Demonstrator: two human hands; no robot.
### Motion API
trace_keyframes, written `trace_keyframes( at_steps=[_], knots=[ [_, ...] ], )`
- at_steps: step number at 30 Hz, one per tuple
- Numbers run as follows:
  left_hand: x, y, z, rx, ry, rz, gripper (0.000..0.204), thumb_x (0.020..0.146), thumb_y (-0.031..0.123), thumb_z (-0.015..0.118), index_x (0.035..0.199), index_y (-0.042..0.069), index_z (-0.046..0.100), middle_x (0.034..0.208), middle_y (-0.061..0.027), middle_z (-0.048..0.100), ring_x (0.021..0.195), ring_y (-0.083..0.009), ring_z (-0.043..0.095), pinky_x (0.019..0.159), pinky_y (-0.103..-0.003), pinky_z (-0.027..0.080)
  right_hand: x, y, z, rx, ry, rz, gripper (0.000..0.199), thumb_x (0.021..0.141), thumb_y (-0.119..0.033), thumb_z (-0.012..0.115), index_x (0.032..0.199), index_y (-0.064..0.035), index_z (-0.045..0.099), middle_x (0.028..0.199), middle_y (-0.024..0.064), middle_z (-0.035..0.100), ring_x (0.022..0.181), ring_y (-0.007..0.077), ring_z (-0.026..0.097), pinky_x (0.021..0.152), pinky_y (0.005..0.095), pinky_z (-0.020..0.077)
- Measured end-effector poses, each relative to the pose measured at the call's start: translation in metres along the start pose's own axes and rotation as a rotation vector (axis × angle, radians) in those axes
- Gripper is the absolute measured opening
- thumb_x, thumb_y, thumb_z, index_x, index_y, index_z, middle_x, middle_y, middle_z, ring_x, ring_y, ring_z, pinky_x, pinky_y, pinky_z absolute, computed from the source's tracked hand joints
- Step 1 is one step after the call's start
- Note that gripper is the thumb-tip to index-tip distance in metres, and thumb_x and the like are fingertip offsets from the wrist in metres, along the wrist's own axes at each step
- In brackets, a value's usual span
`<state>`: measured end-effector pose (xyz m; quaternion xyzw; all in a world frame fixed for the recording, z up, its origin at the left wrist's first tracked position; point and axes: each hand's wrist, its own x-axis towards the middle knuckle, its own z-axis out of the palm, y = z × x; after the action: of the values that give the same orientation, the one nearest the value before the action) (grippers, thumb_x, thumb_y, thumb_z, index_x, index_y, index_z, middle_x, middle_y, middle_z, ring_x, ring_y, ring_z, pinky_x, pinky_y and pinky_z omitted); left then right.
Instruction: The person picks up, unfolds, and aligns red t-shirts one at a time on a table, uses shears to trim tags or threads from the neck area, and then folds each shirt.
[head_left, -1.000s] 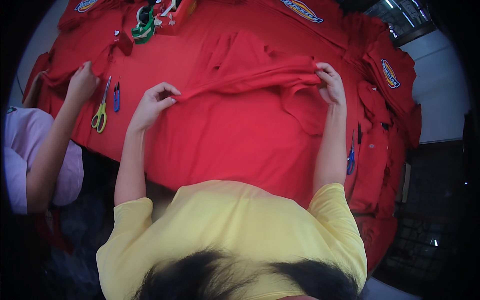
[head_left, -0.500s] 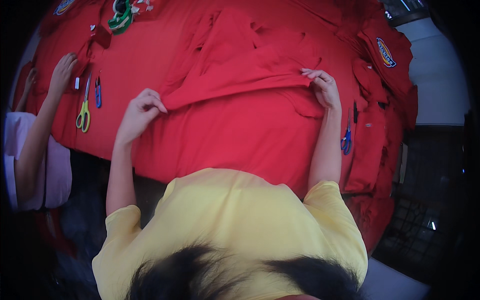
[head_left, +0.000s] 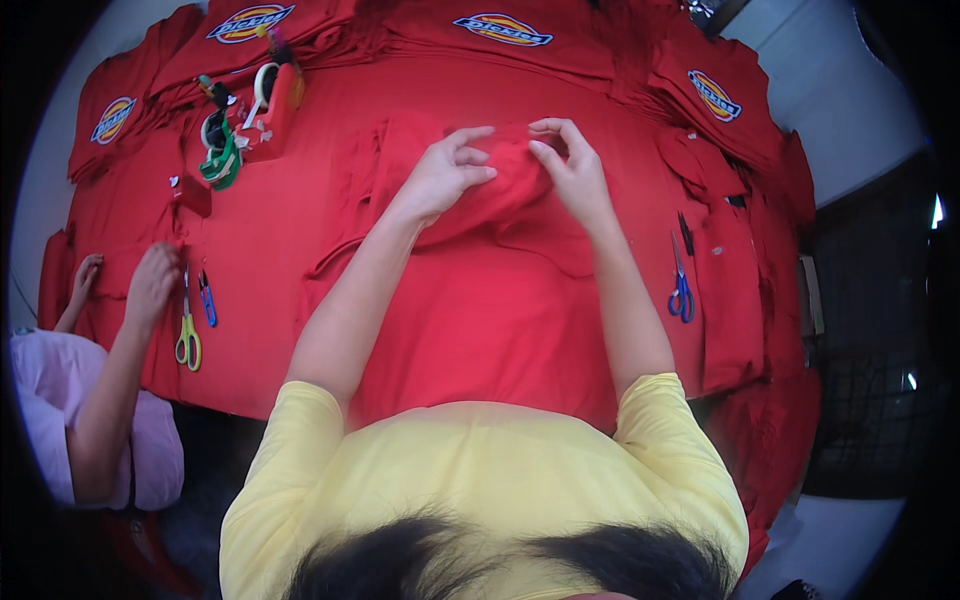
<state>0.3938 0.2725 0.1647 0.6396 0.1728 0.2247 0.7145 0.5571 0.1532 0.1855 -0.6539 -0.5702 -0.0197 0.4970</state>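
A red garment [head_left: 460,310] lies in loose folds on the red-covered table in front of me. Over its far part, my left hand [head_left: 447,178] hovers close to the cloth, fingers curved and apart. My right hand [head_left: 572,172] is just to its right, with a gap between thumb and forefinger. Between the two hands the cloth bunches up and looks blurred. Neither hand shows fabric pinched in it, though the fingertips are right at the cloth.
To the left are yellow-handled scissors [head_left: 188,340], blue thread snips [head_left: 207,298] and tape dispensers [head_left: 272,110]. Blue-handled scissors [head_left: 681,290] lie right. Folded red garments with logo patches [head_left: 503,30] line the far edge. A co-worker's hand [head_left: 153,280] is at left.
Both hands have let go of the garment's stretched edge and come together over its far part. The edge has dropped into folds. My view has tilted toward the far side of the table.
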Motion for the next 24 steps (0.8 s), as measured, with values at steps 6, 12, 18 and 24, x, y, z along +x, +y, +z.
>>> trace_keyframes(
  at_steps=[6, 12, 18, 24],
  knots=[
    [-0.012, 0.006, 0.015, -0.058, -0.041, -0.030, 0.051, 0.082, -0.004, 0.062, 0.130, 0.004, 0.048, 0.088, 0.0005, 0.057, 0.081, -0.0056, 0.054, 0.072, -0.018, 0.043, -0.036, -0.010, 0.016, 0.314, 0.052, 0.254, 0.010, 0.085, -0.014, 0.064, 0.089, -0.0047, 0.062, 0.081, 0.0042, 0.057, 0.074, 0.0136, 0.052, 0.072, 0.0271, 0.0431],
    [-0.022, 0.005, -0.017, 0.240, 0.037, 0.134, 0.048, 0.081, -0.003, 0.062, 0.126, 0.011, 0.055, 0.086, 0.0031, 0.051, 0.074, -0.0040, 0.049, 0.067, -0.017, 0.041, -0.088, -0.016, -0.071, 0.747, -0.004, 0.343, 0.015, 0.095, -0.015, 0.049, 0.084, -0.0050, 0.052, 0.073, -0.0002, 0.048, 0.064, 0.0091, 0.044, 0.066, 0.0252, 0.0413],
    [-0.003, 0.006, -0.055, 1.398, 0.677, 0.499, 0.036, 0.080, 0.015, 0.066, 0.116, 0.015, 0.061, 0.118, -0.0111, 0.053, 0.105, -0.0341, 0.051, 0.088, -0.044, 0.043, -0.227, -0.065, -0.180, -0.235, -0.817, 1.103, 0.038, 0.088, -0.036, 0.059, 0.083, 0.0014, 0.062, 0.073, 0.0116, 0.062, 0.069, 0.0172, 0.059, 0.067, 0.0321, 0.0452],
    [-0.012, -0.041, 0.138, 1.071, -0.339, 0.548, 0.048, 0.079, 0.041, 0.069, 0.108, 0.004, 0.060, 0.102, -0.0147, 0.061, 0.101, -0.0287, 0.057, 0.088, -0.038, 0.045, -0.287, -0.024, -0.175, -0.372, 0.065, 0.851, 0.026, 0.092, -0.022, 0.052, 0.090, 0.0022, 0.061, 0.087, 0.0179, 0.062, 0.084, 0.0316, 0.061, 0.076, 0.0375, 0.0458]
  ],
)
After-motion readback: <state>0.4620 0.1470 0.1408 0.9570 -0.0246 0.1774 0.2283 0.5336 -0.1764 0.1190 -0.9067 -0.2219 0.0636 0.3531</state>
